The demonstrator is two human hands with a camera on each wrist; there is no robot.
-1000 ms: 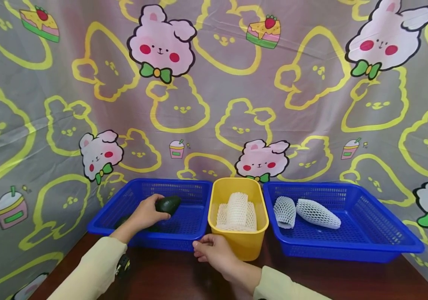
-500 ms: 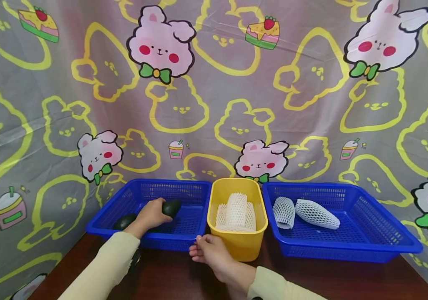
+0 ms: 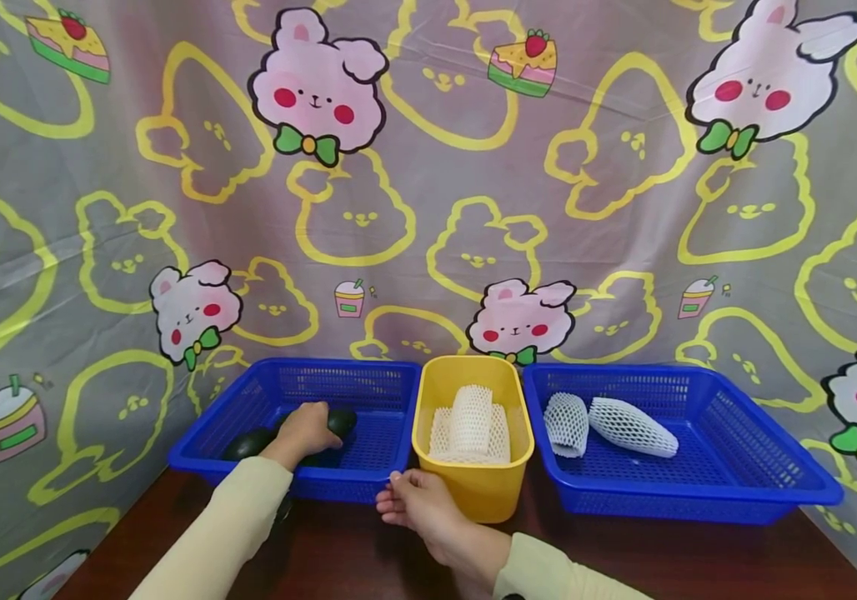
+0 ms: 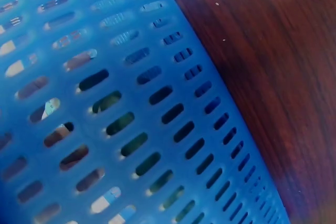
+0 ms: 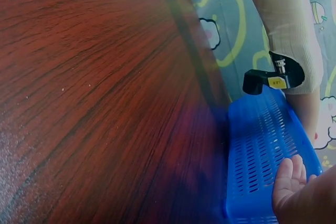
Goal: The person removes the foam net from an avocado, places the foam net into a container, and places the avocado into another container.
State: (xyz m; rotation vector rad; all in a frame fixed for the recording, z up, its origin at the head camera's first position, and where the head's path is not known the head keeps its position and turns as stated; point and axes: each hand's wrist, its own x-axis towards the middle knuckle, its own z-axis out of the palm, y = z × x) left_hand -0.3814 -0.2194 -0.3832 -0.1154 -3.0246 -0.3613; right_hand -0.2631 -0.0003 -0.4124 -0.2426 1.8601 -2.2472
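Observation:
My left hand (image 3: 308, 431) is down inside the left blue basket (image 3: 391, 375), its fingers and thumb around a dark green avocado (image 3: 343, 423). A second avocado (image 3: 248, 443) lies to the left of it, partly behind the forearm. Seen from the left wrist, the slotted basket wall (image 4: 152, 108) hides the hand, with dark green showing through some slots. My right hand (image 3: 424, 506) is held at the front right corner of this basket, in front of the yellow bin (image 3: 488, 492). Its fingers are loosely bent with nothing in them, and in the right wrist view the right hand (image 5: 291, 184) overlaps the basket wall.
White foam net sleeves (image 3: 472, 425) lie in the yellow bin. The right blue basket (image 3: 766, 450) holds a foam net sleeve (image 3: 568, 425) and a longer netted piece (image 3: 633, 427). A patterned curtain (image 3: 428, 183) hangs behind the dark wooden table (image 3: 353, 550).
My left hand has moved down and slightly right with the avocado, lower into the basket. The second avocado shows more from behind the arm. My right hand has barely moved.

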